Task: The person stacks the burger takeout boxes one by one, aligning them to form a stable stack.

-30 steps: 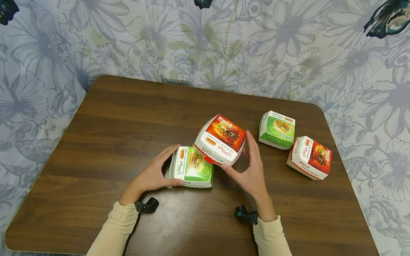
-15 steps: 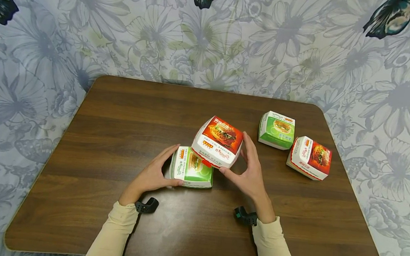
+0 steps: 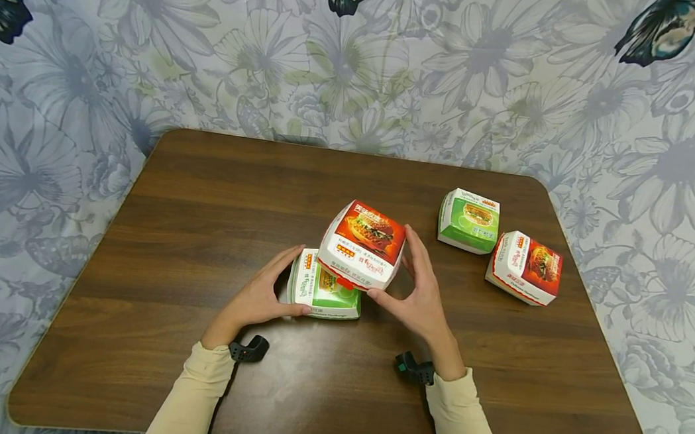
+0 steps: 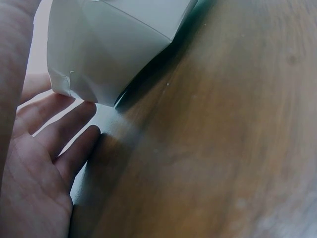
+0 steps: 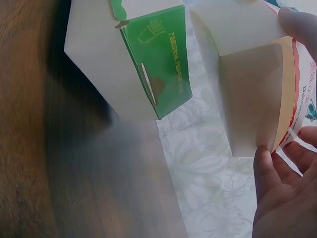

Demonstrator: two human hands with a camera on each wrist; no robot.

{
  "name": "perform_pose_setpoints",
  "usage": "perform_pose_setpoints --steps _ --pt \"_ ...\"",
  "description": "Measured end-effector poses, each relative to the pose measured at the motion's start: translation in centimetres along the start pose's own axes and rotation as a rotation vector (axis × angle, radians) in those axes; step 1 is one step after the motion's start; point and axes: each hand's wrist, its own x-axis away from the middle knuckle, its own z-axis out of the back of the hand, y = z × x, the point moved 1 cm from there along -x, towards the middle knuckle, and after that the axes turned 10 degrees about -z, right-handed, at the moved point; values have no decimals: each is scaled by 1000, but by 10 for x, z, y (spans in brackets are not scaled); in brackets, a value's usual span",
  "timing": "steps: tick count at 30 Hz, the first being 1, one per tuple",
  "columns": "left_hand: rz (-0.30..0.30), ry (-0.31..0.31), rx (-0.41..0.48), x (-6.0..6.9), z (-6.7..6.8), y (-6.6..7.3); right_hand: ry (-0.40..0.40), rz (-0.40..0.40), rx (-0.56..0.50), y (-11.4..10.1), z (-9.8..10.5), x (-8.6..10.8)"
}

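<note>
A green-and-white burger box [image 3: 336, 304] sits on the table in front of me, its left side between the thumb and fingers of my left hand [image 3: 259, 296]. In the left wrist view my fingers [image 4: 64, 121] lie against the white side of this box [image 4: 99, 49]. A red-and-white burger box [image 3: 362, 244] is in my right hand [image 3: 417, 294], pinched at its right side between thumb and fingers. It is raised and tilted, overlapping the green box's top in the head view. The right wrist view has the red box [image 5: 252, 99] apart from the green one [image 5: 161, 59].
Another green burger box [image 3: 469, 221] stands toward the back right of the brown table [image 3: 205, 202]. Beside it is another red burger box [image 3: 526, 268], turned at an angle. A flowered cloth [image 3: 345, 64] lies beyond the table's far edge.
My right hand has moved the red burger box left and toward me, so it covers more of the green box. My left hand and the two boxes at the right have stayed put.
</note>
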Motion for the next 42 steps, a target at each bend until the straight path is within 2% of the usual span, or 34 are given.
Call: perform_pose_setpoints --steps 17,32,37,42 --pt "-9 10 1 0 1 1 -85 -8 -20 -5 -5 2" --pt "-11 11 5 1 1 2 -142 37 -31 -5 -9 3" --pt "-39 17 -1 1 0 1 -159 62 -44 -6 -10 4" --pt "-37 23 14 1 0 0 -179 71 -46 -6 -11 5"
